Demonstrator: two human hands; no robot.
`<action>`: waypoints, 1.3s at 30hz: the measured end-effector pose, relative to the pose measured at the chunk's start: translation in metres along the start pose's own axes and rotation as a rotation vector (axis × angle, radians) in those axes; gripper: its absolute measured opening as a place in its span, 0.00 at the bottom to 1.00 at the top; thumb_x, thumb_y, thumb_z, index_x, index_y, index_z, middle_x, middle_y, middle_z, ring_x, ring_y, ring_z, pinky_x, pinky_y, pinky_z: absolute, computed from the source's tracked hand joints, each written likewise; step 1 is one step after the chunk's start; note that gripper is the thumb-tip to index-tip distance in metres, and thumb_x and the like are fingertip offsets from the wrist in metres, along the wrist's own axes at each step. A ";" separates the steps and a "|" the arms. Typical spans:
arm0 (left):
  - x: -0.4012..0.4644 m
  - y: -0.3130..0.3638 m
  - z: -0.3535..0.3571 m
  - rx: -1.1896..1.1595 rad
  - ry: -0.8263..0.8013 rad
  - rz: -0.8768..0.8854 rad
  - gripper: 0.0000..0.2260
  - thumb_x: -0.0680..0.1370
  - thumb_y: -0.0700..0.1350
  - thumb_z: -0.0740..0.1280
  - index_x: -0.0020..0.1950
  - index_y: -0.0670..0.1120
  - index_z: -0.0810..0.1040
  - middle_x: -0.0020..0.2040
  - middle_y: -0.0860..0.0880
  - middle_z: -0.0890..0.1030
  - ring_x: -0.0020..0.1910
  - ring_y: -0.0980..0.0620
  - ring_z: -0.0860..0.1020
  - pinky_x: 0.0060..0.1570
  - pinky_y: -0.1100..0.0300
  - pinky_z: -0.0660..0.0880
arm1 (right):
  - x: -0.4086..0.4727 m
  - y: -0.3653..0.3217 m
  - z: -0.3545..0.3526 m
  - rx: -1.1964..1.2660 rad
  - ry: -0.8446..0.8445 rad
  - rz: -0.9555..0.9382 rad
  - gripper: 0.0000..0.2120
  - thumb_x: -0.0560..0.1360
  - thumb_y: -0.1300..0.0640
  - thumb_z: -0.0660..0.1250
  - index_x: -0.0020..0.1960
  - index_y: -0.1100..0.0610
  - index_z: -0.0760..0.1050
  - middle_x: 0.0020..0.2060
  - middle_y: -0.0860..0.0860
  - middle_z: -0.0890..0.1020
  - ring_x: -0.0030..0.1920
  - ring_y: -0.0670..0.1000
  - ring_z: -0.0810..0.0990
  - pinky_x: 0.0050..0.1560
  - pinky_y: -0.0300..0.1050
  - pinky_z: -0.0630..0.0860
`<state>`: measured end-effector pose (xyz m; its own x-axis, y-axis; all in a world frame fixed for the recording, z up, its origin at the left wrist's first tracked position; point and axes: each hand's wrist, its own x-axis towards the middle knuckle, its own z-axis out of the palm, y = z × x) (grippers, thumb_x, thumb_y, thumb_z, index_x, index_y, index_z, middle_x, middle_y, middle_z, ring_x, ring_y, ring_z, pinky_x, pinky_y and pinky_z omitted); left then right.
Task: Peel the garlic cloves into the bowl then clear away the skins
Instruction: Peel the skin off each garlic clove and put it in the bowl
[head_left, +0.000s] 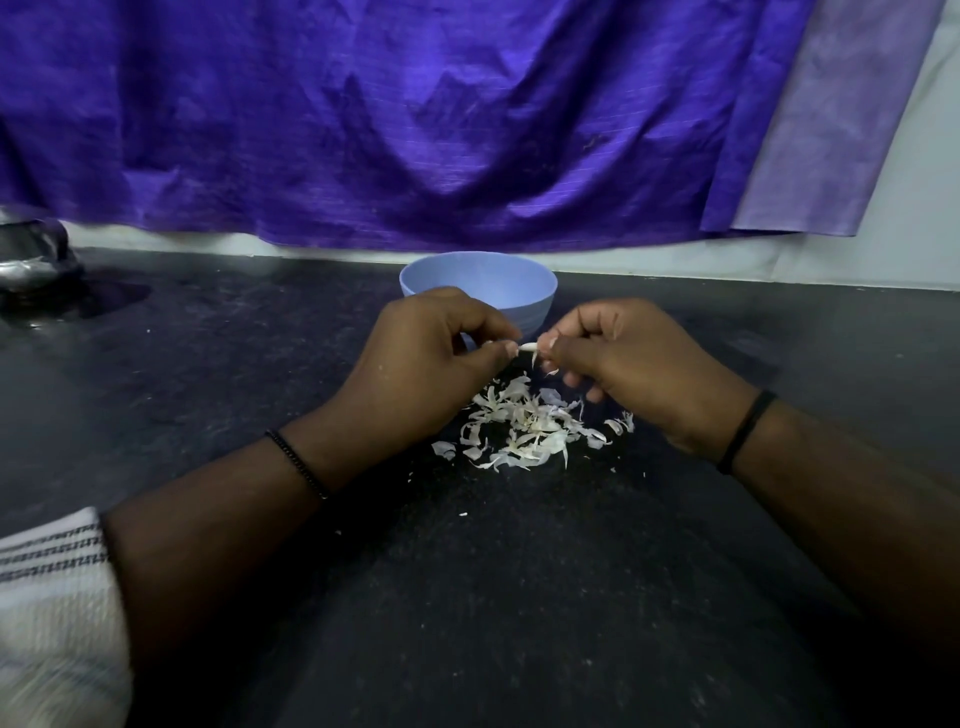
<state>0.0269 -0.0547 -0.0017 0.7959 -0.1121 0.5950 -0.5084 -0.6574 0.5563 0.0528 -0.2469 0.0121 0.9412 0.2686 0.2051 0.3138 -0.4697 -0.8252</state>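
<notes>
Purple cloth (415, 130) hung across the whole back wall, draped down almost to the counter. Below it ran a dark, speckled stone countertop (467, 597), dusty with little white flecks. Off at the far left sat a shiny steel pot (31, 254), only partly in sight. A pale blue bowl (478, 283) stood toward the back, right behind the person's hands; couldn't see what was in it from that angle. The left hand (421, 358) and right hand (634, 358) were up just in front of the bowl, both with fingers curled in, pinching a single garlic clove (527, 347) between their fingertips. Directly under them, a loose heap of papery white skins (524, 431) lay scattered on the counter. Thin black bands sat on both wrists.
</notes>
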 end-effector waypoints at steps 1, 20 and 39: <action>0.000 0.000 0.001 -0.008 0.001 0.000 0.04 0.75 0.43 0.74 0.48 0.47 0.86 0.42 0.55 0.82 0.36 0.66 0.77 0.38 0.74 0.69 | 0.000 0.001 0.000 -0.012 0.010 -0.007 0.07 0.78 0.53 0.69 0.45 0.57 0.82 0.38 0.50 0.85 0.33 0.40 0.78 0.35 0.38 0.74; -0.001 0.007 0.002 0.064 0.025 -0.087 0.04 0.73 0.40 0.74 0.39 0.48 0.85 0.32 0.56 0.81 0.32 0.62 0.78 0.31 0.71 0.71 | -0.006 -0.001 0.013 0.040 -0.019 -0.062 0.05 0.76 0.54 0.72 0.43 0.55 0.83 0.37 0.47 0.86 0.33 0.43 0.81 0.33 0.36 0.74; 0.002 0.018 0.003 -0.685 0.033 -0.546 0.03 0.76 0.32 0.69 0.45 0.33 0.81 0.30 0.44 0.79 0.25 0.54 0.76 0.24 0.62 0.73 | -0.012 0.006 0.035 -0.136 0.410 -0.534 0.06 0.76 0.61 0.71 0.44 0.55 0.86 0.32 0.46 0.84 0.33 0.44 0.80 0.35 0.42 0.75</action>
<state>0.0204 -0.0688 0.0075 0.9813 0.1160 0.1539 -0.1526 -0.0195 0.9881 0.0385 -0.2236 -0.0135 0.6158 0.1650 0.7704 0.7358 -0.4699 -0.4876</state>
